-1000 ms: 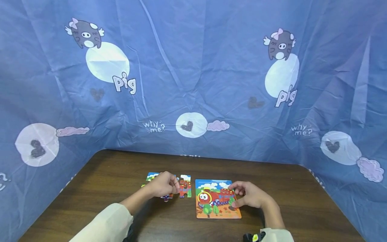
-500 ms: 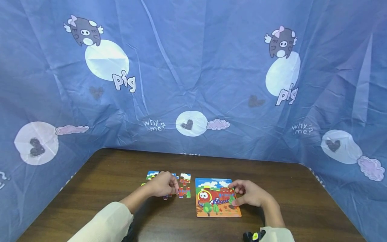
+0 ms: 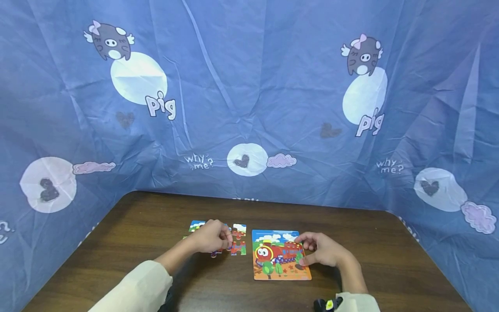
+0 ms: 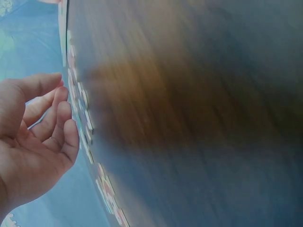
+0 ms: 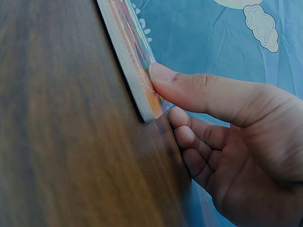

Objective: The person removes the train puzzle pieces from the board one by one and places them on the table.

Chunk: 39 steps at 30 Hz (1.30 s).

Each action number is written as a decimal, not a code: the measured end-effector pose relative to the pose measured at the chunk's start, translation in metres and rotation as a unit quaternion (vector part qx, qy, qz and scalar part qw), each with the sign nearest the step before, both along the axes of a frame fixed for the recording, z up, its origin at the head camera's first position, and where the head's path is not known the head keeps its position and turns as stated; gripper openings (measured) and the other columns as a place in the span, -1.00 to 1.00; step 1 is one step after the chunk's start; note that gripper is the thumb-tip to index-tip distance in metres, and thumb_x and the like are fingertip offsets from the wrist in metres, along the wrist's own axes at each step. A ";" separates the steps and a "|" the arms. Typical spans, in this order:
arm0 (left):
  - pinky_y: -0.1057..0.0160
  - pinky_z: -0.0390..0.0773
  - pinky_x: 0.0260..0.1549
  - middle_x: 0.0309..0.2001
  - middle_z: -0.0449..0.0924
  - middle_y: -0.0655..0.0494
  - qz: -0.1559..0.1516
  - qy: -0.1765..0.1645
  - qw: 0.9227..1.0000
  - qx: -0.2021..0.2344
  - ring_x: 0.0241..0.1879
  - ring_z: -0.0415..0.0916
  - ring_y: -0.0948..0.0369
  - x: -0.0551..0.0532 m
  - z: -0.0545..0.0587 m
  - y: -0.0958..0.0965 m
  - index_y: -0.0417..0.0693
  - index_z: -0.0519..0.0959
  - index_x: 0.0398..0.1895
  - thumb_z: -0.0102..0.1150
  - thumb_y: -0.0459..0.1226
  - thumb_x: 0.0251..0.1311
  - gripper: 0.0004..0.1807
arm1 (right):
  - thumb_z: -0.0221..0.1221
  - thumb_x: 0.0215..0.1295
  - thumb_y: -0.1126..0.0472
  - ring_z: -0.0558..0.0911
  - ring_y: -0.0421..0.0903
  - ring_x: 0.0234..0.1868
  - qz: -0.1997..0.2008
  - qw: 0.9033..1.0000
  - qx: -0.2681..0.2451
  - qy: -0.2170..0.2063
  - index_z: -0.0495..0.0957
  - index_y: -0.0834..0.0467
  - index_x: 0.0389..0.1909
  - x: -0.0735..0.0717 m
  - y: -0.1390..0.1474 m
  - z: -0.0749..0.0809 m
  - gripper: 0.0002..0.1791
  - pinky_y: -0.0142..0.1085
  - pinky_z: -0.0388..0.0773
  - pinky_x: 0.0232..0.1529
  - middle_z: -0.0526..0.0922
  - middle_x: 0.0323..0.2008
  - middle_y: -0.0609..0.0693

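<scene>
My left hand (image 3: 210,237) is over a group of jigsaw pieces (image 3: 238,248) left of centre on the table and hides several of them. Its thumb and forefinger pinch close together at a red piece in the middle of the group. In the left wrist view, the hand (image 4: 42,127) has curled fingers, with the tips right at the flat pieces (image 4: 81,106). To the right lies a square picture board (image 3: 273,273) showing a red train. My right hand (image 3: 321,251) holds its right edge, thumb on the printed face (image 5: 137,61) and fingers beside the edge.
A dark brown wooden table (image 3: 163,221) carries everything. Behind it and on both sides hangs a blue cloth (image 3: 249,99) printed with pigs and clouds. A separate sky-and-cloud piece (image 3: 239,227) sits at the group's upper right.
The left fingers have shifted slightly among the pieces, and the pieces at the group's right side now sit a little differently. The right hand and the board have stayed in place.
</scene>
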<state>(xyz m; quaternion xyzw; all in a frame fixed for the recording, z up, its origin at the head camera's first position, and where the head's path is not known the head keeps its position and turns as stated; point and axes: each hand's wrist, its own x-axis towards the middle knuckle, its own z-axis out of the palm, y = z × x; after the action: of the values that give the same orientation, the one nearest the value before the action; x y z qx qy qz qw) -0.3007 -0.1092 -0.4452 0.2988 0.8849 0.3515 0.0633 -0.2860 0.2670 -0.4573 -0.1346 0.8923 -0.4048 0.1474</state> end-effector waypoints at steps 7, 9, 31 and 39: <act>0.38 0.39 -0.76 -0.55 0.62 0.20 -0.009 -0.020 1.000 0.021 -0.72 0.36 0.38 0.005 0.002 0.017 -0.16 0.64 -0.42 0.29 -0.49 0.14 -0.91 | 0.58 -0.05 0.28 0.43 -0.01 -0.19 0.009 1.000 0.003 0.005 0.61 0.17 0.10 0.000 0.001 -0.001 -0.39 -0.15 0.39 -0.11 0.51 -0.21 0.04; 0.38 0.42 -0.71 -0.54 0.62 0.21 -0.017 -0.012 1.000 0.023 -0.68 0.39 0.39 0.006 0.001 0.023 -0.14 0.64 -0.42 0.33 -0.48 0.14 -0.91 | 0.58 -0.05 0.28 0.44 -0.01 -0.19 0.009 1.000 0.003 0.006 0.61 0.17 0.09 0.000 0.001 0.000 -0.39 -0.15 0.39 -0.10 0.52 -0.20 0.04; 0.39 0.53 -0.14 -0.23 0.57 0.28 -0.078 0.041 0.991 -0.097 -0.22 0.47 0.41 0.033 -0.003 0.074 -0.06 0.66 -0.10 0.55 -0.05 0.09 -0.59 | 0.57 -0.06 0.31 0.44 -0.01 -0.17 -0.002 1.000 0.001 -0.001 0.62 0.16 0.09 0.002 -0.001 0.002 -0.39 -0.15 0.39 -0.10 0.52 -0.19 0.04; 0.34 0.55 -0.12 -0.24 0.57 0.23 -0.066 0.047 0.990 -0.115 -0.19 0.47 0.36 0.033 0.000 0.078 -0.10 0.69 -0.03 0.61 -0.07 0.02 -0.51 | 0.57 -0.06 0.31 0.44 0.00 -0.17 0.002 1.000 -0.004 0.001 0.61 0.18 0.10 0.002 -0.001 0.003 -0.38 -0.16 0.39 -0.10 0.51 -0.19 0.05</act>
<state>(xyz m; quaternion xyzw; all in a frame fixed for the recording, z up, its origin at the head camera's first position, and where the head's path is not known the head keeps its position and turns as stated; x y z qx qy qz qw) -0.2672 -0.0314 -0.4456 0.3635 0.8998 0.2284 0.0785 -0.2837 0.2656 -0.4547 -0.1376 0.8907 -0.4077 0.1467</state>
